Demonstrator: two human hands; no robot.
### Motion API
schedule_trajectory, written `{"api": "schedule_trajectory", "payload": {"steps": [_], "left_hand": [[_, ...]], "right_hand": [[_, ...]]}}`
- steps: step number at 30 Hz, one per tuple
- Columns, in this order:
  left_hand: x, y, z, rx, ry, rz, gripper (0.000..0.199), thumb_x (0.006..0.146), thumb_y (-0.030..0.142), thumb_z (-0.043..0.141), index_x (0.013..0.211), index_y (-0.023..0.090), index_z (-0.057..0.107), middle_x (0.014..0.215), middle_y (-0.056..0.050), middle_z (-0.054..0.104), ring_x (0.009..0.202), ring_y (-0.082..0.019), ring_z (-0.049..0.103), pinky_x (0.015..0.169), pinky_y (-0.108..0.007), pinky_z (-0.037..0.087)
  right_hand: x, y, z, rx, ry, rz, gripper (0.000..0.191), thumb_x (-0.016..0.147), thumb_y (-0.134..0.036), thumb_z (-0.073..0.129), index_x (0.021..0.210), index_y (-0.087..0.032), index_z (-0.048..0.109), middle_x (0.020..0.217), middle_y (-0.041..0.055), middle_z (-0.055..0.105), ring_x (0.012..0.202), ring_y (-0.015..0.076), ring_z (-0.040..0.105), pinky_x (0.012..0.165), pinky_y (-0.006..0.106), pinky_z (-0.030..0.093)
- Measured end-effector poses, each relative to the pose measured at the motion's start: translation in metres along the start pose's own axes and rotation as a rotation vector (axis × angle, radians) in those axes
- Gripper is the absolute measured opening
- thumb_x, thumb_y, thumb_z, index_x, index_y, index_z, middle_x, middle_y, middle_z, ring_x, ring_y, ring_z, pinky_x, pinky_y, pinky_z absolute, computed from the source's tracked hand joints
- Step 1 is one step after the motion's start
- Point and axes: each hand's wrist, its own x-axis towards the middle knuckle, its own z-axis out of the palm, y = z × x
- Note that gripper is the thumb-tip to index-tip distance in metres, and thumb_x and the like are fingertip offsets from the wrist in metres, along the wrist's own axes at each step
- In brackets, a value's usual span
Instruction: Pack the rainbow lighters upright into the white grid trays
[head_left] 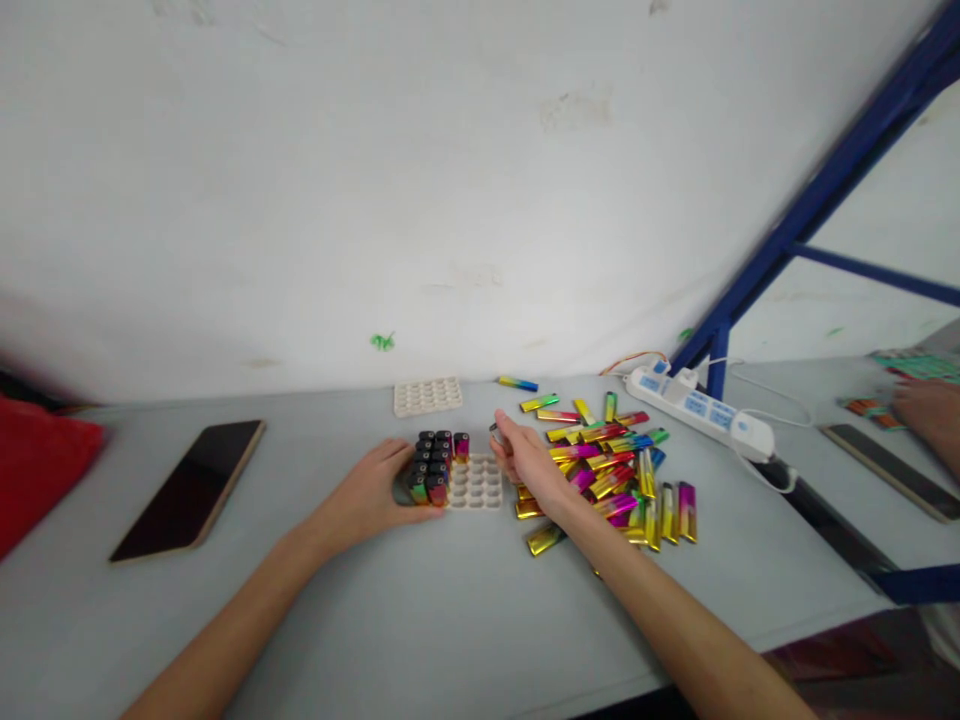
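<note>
A white tray [477, 487] with rows of round-edged pockets lies in front of me. Its left part carries several upright shiny sticks [430, 468] with black ends and metallic gradient bodies, like disposable vapes. My left hand [379, 487] curves around the left side of this group, thumb at the front, fingers partly hidden behind. Just right of the tray, my right hand [523, 452] is raised with fingers pinched on a vape-like stick; only its dark tip [493, 427] shows. Beneath and beyond that hand spreads a loose pile of similar sticks [611, 460] in gold, red, green, blue and magenta.
A second white tray [428, 397] sits by the wall. To the left lie a phone [191, 488] and something red [41, 465]. A white power strip [697, 410] and blue metal frame [750, 270] stand right. Beyond, another person's hand [930, 415] is near another phone [892, 470].
</note>
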Motion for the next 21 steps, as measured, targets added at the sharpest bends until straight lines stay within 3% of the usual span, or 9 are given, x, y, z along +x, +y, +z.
{"api": "schedule_trajectory", "payload": {"steps": [9, 17, 21], "left_hand": [[-0.0008, -0.0039, 0.0023, 0.0, -0.004, 0.038, 0.055, 0.073, 0.067, 0.1, 0.109, 0.03, 0.081, 0.119, -0.013, 0.085, 0.115, -0.042, 0.08, 0.104, -0.052, 0.068], [-0.0005, -0.0024, 0.0007, 0.002, -0.017, 0.003, 0.058, 0.074, 0.069, 0.099, 0.111, 0.028, 0.08, 0.125, -0.014, 0.085, 0.12, -0.043, 0.08, 0.106, -0.052, 0.066], [-0.0004, -0.0005, -0.0009, 0.0, -0.029, -0.008, 0.058, 0.073, 0.068, 0.1, 0.111, 0.027, 0.08, 0.127, -0.015, 0.084, 0.123, -0.043, 0.079, 0.11, -0.052, 0.066]], "right_hand": [[0.001, 0.0079, 0.0039, -0.062, 0.098, -0.016, 0.076, 0.098, -0.096, 0.052, 0.062, -0.031, 0.035, 0.05, -0.0084, 0.025, 0.049, 0.0126, 0.024, 0.049, 0.029, 0.02], [-0.0033, 0.0048, 0.0027, -0.051, 0.096, 0.025, 0.054, 0.105, -0.058, 0.047, 0.06, -0.03, 0.039, 0.051, -0.0075, 0.03, 0.047, 0.0127, 0.024, 0.049, 0.03, 0.021], [-0.0018, 0.0068, 0.0033, -0.046, 0.098, 0.022, 0.054, 0.107, -0.055, 0.045, 0.06, -0.03, 0.04, 0.052, -0.007, 0.031, 0.047, 0.0134, 0.026, 0.05, 0.03, 0.024]]}}
